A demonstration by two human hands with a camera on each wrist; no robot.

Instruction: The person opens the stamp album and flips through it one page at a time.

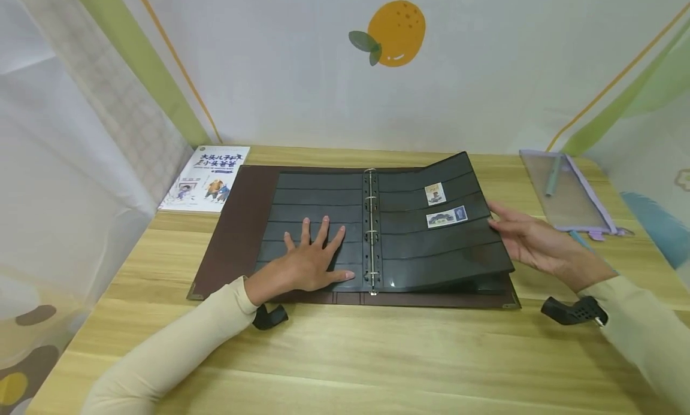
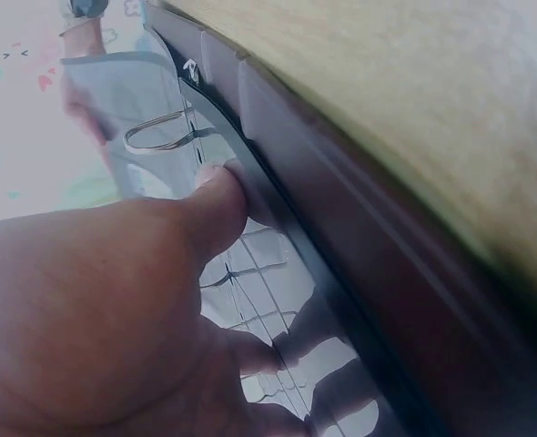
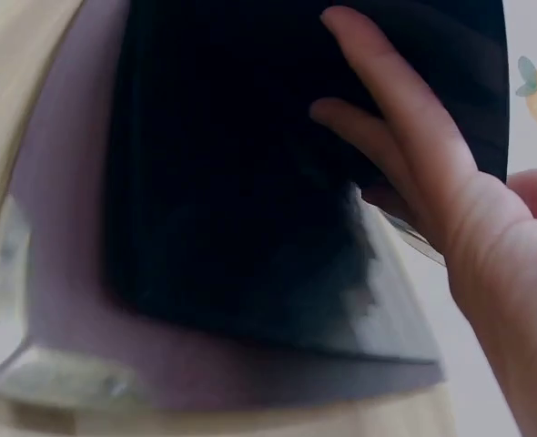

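Note:
A stamp album (image 1: 223, 247) with dark brown covers and metal ring binding (image 1: 372, 232) lies open on the table. My left hand (image 1: 309, 268) rests with spread fingers on the left black pocket page (image 1: 318, 196), its thumb pointing toward the rings. On the opposite side, my right hand (image 1: 539, 244) pinches the outer edge of a black stamp page (image 1: 447, 253), which is lifted and tilted above the back cover. Two stamps show in its strips, a small one (image 1: 435, 193) above a wider one (image 1: 446, 217). In the right wrist view, fingers (image 3: 405, 114) lie against the dark page.
Left of the album, a white illustrated booklet (image 1: 207, 178) lies at the table's back edge. A mesh zip pouch (image 1: 566, 190) with a pale green pen-like item (image 1: 553, 175) is at the back right, a blue stick (image 1: 581, 240) beside it. Printed curtains surround the table (image 1: 377, 355).

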